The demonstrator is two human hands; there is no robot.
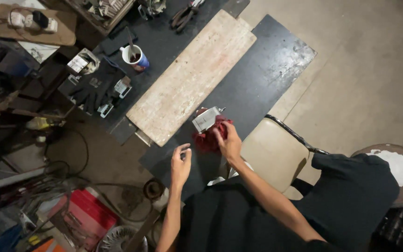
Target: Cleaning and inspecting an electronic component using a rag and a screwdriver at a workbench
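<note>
- Right hand (230,140): fingers curled down onto a red rag (209,136), pressing or gripping its right edge; how tight the hold is, cannot tell.
- Red rag lies bunched on the black table (267,70), directly under and just left of the right fingers.
- Small grey metal block-shaped part (205,119) sits on the rag, touching it, just beyond the right fingertips and tilted.
- Left hand (181,164): fingers loosely bent, part open, holding nothing; hovers over the table edge, near the rag's left side but apart from it.
- Long pale wooden board (192,77) lies diagonally on the table, beyond both sets of fingers; its near end is just past the metal part.
- Cup with a blue band (135,57), a stick standing in it, well beyond the left fingers at the board's far side.
- Black gloves (94,88) left of the board, well apart from the fingers.
- Cream chair seat (274,154) just right of the right wrist.
</note>
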